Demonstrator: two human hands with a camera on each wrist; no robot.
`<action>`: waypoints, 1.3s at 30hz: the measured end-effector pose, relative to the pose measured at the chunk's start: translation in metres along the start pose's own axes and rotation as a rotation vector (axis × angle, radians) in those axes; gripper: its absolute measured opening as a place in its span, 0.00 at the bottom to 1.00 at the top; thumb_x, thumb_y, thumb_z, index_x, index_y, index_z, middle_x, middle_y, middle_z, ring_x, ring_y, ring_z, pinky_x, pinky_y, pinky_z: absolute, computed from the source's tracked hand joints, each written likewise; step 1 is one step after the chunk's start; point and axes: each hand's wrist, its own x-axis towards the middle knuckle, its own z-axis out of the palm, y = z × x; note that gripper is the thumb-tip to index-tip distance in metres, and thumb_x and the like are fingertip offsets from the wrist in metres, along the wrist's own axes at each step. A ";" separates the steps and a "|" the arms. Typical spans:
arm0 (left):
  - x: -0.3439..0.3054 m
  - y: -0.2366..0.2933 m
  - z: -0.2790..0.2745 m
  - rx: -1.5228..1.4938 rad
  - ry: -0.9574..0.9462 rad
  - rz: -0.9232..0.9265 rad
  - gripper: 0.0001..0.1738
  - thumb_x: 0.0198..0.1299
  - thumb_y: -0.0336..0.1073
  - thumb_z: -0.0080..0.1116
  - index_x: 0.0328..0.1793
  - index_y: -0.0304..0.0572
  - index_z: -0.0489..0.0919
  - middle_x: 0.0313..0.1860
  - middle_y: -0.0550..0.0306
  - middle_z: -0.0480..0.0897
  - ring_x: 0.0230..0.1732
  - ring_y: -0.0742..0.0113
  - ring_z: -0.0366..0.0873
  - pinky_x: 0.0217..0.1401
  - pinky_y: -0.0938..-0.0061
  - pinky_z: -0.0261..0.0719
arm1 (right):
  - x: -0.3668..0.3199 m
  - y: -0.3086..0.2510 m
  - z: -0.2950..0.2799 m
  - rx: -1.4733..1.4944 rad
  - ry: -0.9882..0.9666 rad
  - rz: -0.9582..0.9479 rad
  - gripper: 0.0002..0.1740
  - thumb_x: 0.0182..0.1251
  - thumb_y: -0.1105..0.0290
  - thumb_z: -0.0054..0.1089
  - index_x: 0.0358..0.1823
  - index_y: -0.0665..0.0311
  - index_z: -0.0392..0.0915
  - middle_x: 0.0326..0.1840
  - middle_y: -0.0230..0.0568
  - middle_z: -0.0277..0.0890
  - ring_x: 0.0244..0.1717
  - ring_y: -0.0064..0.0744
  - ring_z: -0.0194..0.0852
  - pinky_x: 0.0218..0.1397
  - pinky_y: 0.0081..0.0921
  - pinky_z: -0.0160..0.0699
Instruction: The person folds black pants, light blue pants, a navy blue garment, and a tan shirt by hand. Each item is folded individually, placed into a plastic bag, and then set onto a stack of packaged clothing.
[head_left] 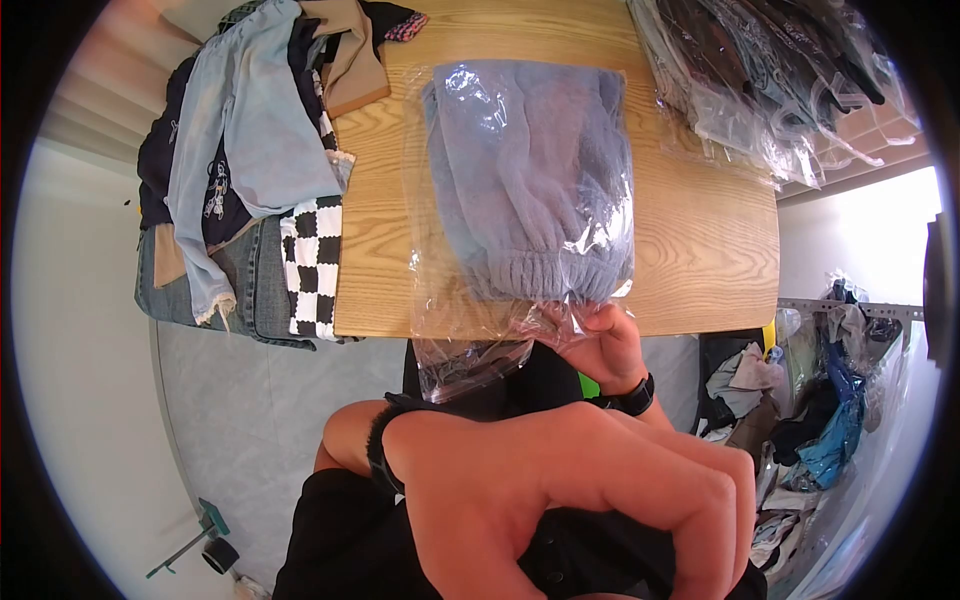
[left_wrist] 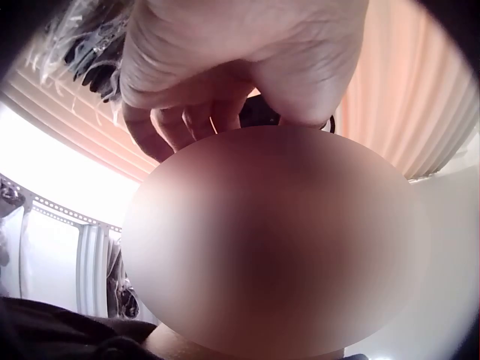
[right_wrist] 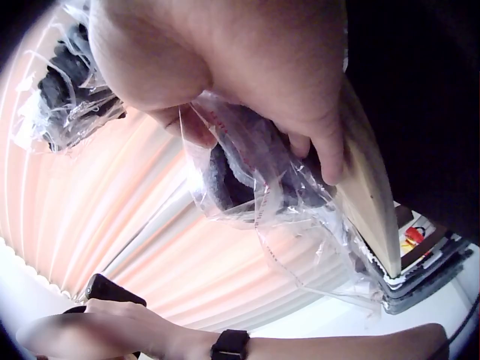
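Note:
Folded blue-grey fabric with a gathered edge (head_left: pixel 530 180) lies inside a clear plastic bag (head_left: pixel 425 290) on the wooden table. My right hand (head_left: pixel 608 348) pinches the bag by the gathered edge, at the table's front. In the right wrist view, the right hand's (right_wrist: pixel 232 67) thumb and fingers hold the crinkled plastic (right_wrist: pixel 270 172). Raised close to the head camera, my left hand (head_left: pixel 570 465) is bent and large in view. The left wrist view has this hand (left_wrist: pixel 247 56) with curled fingers and thumb at a small black device (left_wrist: pixel 259 111), partly hidden by a blurred area.
On the left of the table (head_left: pixel 375 250) lies a pile of clothes (head_left: pixel 260 150), including denim and a checkered piece. Bagged garments (head_left: pixel 760 80) are stacked at the back right. More clothes (head_left: pixel 820 400) hang or lie at the lower right, near a metal rail (head_left: pixel 880 310).

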 end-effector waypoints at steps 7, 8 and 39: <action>0.009 -0.027 -0.015 0.080 -0.069 0.561 0.12 0.58 0.36 0.59 0.42 0.32 0.80 0.38 0.53 0.76 0.27 0.71 0.74 0.32 0.76 0.75 | 0.000 0.002 -0.011 0.044 -0.042 -0.007 0.31 0.49 0.75 0.46 0.61 0.64 0.66 0.57 0.42 0.74 0.63 0.43 0.68 0.70 0.69 0.46; 0.029 -0.029 -0.033 0.296 -0.246 0.820 0.10 0.60 0.36 0.56 0.42 0.41 0.83 0.39 0.56 0.76 0.25 0.74 0.69 0.31 0.73 0.74 | 0.000 0.002 -0.011 0.038 -0.030 0.001 0.32 0.49 0.75 0.47 0.61 0.64 0.66 0.58 0.43 0.73 0.63 0.43 0.67 0.70 0.68 0.48; -0.008 -0.007 0.015 0.337 0.256 0.546 0.08 0.58 0.30 0.57 0.31 0.47 0.87 0.25 0.67 0.75 0.23 0.75 0.61 0.26 0.78 0.54 | 0.000 0.000 -0.008 0.010 -0.087 0.035 0.38 0.51 0.75 0.44 0.69 0.65 0.54 0.70 0.47 0.57 0.69 0.49 0.56 0.72 0.60 0.50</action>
